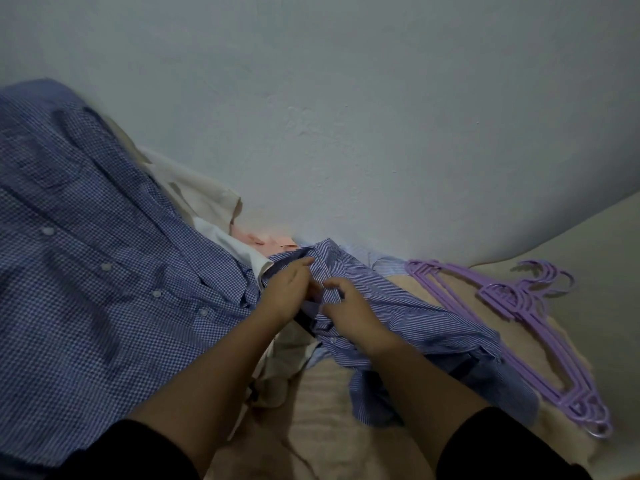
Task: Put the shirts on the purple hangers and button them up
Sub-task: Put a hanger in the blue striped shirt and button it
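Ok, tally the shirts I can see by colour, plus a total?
Blue checked shirt: 1
Blue striped shirt: 1, held by left hand and right hand
Cream shirt: 1
White shirt: 1
Pink shirt: 1
Total: 5 at least; the pile hides some.

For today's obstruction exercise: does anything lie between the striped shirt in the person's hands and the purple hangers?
Nothing visible does. The striped shirt, held by the left hand and right hand, lies beside the purple hangers, with only bare bedding between.

Dim, soft focus, wide-angle edge distortion
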